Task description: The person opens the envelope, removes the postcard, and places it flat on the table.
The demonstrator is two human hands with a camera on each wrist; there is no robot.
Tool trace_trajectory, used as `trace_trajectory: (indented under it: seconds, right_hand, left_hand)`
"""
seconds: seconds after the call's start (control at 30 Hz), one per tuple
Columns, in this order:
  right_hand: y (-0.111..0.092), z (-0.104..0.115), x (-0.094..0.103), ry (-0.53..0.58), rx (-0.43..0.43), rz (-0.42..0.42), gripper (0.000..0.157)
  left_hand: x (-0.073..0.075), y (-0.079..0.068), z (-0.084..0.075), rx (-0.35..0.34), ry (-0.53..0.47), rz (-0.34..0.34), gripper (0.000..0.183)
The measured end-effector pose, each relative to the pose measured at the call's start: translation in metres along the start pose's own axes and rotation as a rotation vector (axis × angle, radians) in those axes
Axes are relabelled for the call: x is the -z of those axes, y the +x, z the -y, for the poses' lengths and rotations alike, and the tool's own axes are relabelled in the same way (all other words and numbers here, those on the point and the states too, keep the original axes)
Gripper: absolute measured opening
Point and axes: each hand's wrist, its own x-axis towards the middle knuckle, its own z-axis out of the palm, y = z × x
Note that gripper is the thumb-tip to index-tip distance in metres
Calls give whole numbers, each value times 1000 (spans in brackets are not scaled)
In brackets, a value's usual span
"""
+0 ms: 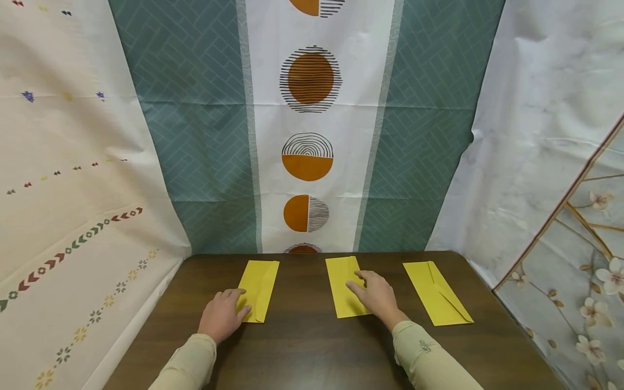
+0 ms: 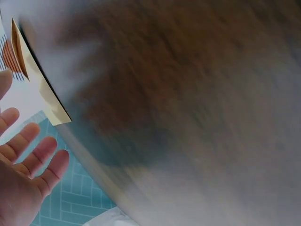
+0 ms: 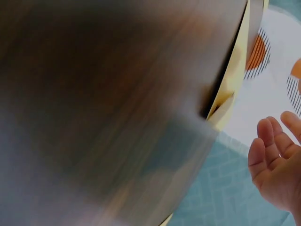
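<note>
Three yellow envelopes lie spread across the brown table. My left hand [image 1: 224, 314] is at the near left edge of the left envelope [image 1: 261, 287], its fingers extended and overlapping it in the head view. In the left wrist view those fingers [image 2: 35, 157] are spread, with nothing between them. My right hand [image 1: 377, 295] hovers over the right side of the middle envelope [image 1: 343, 290], thumb and fingers apart. The right wrist view shows that hand's relaxed fingers [image 3: 268, 141] holding nothing. The right envelope [image 1: 436, 295] lies beyond my right hand, its flap seam facing up.
The dark wooden table [image 1: 302, 346] has rounded far corners. Behind it hangs a green and white curtain [image 1: 312, 119] with orange circles. A patterned cream cloth [image 1: 73, 162] borders the left side, and a white floral cloth [image 1: 560, 179] borders the right.
</note>
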Motion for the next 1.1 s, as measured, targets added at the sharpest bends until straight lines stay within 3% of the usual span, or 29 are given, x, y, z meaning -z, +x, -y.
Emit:
trace_trajectory:
  seconds: [0.4,0.8,1.1]
  right_hand:
    - [10,54,-28,108,75,79,54]
    - [12,92,-67,271,68,159,51]
    - [-3,127,-95,346,35,258,52]
  left_hand:
    - [-8,5,-8,90,18,46,48]
    - [-9,8,-14,142,30,47,48]
    - [-11,7,-18,147,56,76,43]
